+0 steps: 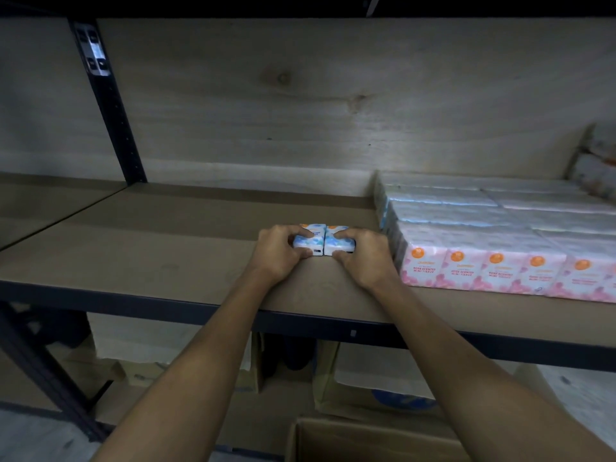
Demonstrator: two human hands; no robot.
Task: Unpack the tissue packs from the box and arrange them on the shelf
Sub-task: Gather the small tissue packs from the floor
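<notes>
Two small blue-and-white tissue packs sit side by side on the brown shelf board [150, 241], touching each other. My left hand [276, 253] grips the left pack [311, 238] and my right hand [361, 258] grips the right pack [335, 240]. Both hands rest on the board just left of a block of pink rose-scented tissue packs [483, 248], and my right hand almost touches that block. The open cardboard box [333, 438] stands on the floor below, its inside mostly hidden by my arms.
A dark metal upright [111, 105] stands at the back left of the shelf. A plywood back wall [300, 95] closes the shelf. More cardboard boxes [350, 378] sit under the shelf. Further packs [596, 175] are stacked at the far right.
</notes>
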